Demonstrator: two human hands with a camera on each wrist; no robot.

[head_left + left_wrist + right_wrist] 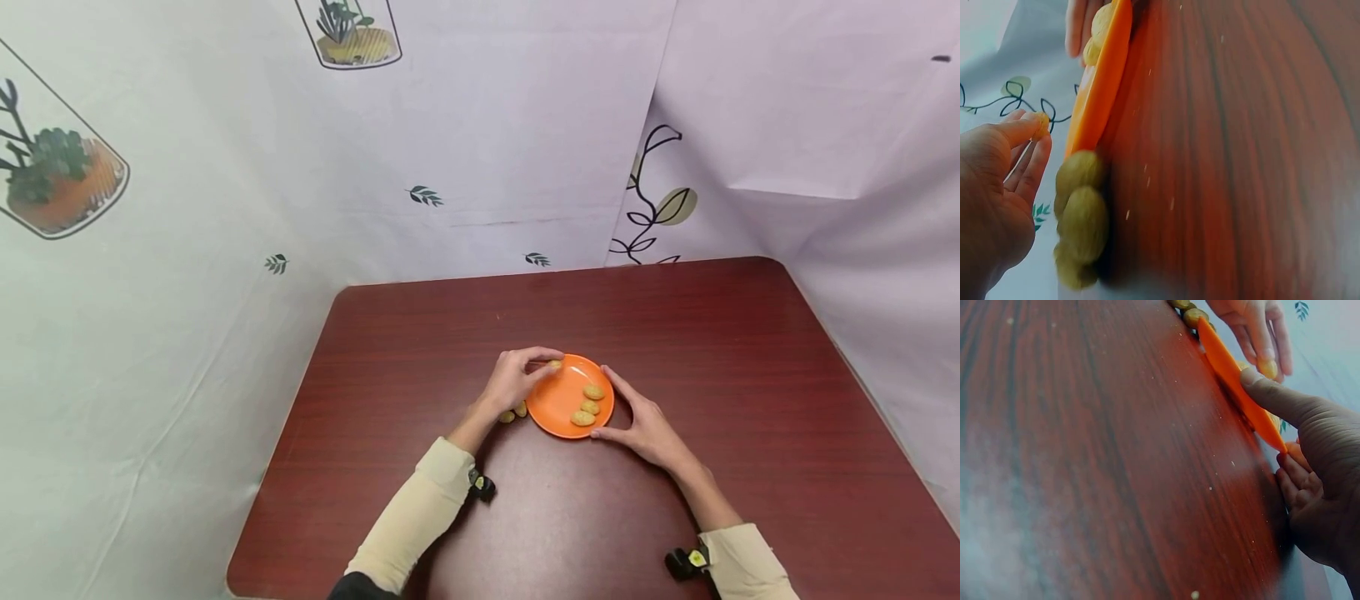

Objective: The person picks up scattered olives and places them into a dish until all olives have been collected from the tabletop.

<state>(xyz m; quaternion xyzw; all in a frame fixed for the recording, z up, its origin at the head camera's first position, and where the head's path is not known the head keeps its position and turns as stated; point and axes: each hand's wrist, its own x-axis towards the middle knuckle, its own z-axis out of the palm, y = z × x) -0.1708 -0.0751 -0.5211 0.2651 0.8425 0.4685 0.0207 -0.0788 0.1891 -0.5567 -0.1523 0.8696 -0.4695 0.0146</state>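
Note:
An orange plate [553, 407] sits on the table with three small yellow-brown ovals [583, 418] on its right part; they look like small potatoes. My left hand [513, 380] is over the plate's far left rim, pinching another yellow-brown oval [1041, 125] between thumb and fingers, raised above the plate. My right hand [647, 429] grips the plate's right side, thumb at the near rim and fingers at the far right rim. Several more ovals [1085, 224] lie on the table against the plate's left side, partly hidden by my left hand in the head view.
The dark red wooden table [420, 350] has rounded corners. Pale cloth [510, 125] printed with plants and leaves hangs behind the table and on both sides. A small black device [482, 486] is strapped at my left wrist, another [684, 563] at my right.

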